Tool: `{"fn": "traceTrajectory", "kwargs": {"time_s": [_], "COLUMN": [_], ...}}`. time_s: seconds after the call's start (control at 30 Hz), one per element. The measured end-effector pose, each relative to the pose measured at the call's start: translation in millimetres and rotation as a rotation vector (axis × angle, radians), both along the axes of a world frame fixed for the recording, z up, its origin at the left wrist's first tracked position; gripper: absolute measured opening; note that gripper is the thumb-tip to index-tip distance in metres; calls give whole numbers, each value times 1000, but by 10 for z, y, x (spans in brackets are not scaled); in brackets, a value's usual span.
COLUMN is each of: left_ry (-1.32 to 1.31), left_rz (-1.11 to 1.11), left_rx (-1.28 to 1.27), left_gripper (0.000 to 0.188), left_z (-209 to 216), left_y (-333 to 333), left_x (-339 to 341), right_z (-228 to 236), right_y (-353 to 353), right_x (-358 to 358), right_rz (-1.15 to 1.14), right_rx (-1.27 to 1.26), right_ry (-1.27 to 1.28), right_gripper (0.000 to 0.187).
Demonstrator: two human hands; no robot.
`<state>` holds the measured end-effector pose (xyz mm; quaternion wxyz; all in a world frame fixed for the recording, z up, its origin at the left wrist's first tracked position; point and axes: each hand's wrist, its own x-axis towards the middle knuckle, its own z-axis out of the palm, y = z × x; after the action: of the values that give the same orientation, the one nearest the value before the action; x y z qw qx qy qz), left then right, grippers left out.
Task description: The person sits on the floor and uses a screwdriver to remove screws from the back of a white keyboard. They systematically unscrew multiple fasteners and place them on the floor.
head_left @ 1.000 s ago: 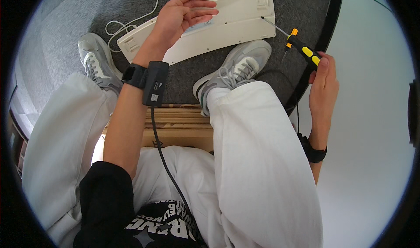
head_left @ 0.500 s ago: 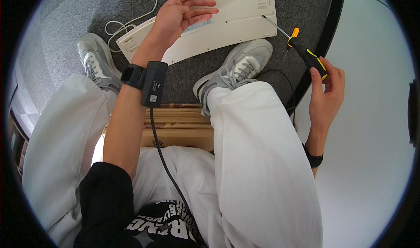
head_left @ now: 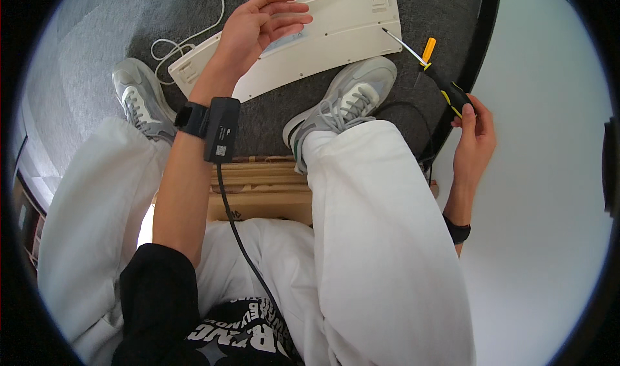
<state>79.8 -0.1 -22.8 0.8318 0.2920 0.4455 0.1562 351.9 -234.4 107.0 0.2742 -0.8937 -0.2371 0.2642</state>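
Note:
A curved white keyboard (head_left: 332, 43) lies on the carpet with its underside up, dotted with small screw holes. Over its left half hovers my left hand (head_left: 255, 30), palm turned inward and fingers loosely stretched; whether it touches the keyboard I cannot tell. My right hand (head_left: 475, 133) grips the end of a screwdriver (head_left: 457, 96) with a black and yellow handle. The metal shaft slants up and left, its tip over the keyboard's right end, near a screw hole. Contact between tip and keyboard is unclear.
A small screwdriver with an orange handle (head_left: 429, 48) lies on the carpet right of the keyboard. The keyboard's white cable (head_left: 169, 43) loops at the left. My grey shoes (head_left: 365, 85) stand close to its near edge. A white surface (head_left: 542, 172) borders the carpet at the right.
My right hand has shifted slightly down and left, and the screwdriver's handle looks turned, its yellow stripes now placed differently. The left hand keeps its pose; the whole view has drifted a little.

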Motion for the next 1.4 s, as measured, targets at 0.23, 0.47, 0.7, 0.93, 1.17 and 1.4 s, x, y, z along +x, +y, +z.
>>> {"fn": "traceTrajectory", "kwargs": {"time_s": [0.23,0.47,0.7,0.93,1.17,1.4], "left_ry": [29,2,7,9,16,-4], "left_rz": [73,102,93,76,85,94], "left_rx": [-51,-142,-134,-121,-124,-135], "left_gripper": [46,53,55,54,53,53], "left_z": [15,-10,-55,-105,-94,-50], "left_y": [12,52,74,62,71,50], "left_x": [31,4,-11,-32,-14,-6], "right_z": [-667,-1252,-1185,-1470,-1274,-615], "right_y": [-210,-201,-34,306,490,524], "right_x": [72,-81,210,518,510,209], "right_rz": [-469,-148,127,249,235,68], "right_rx": [229,-60,-234,-356,-318,83], "right_ry": [447,237,-72,-272,-200,-160], "right_gripper": [40,34,31,36,38,26]}}
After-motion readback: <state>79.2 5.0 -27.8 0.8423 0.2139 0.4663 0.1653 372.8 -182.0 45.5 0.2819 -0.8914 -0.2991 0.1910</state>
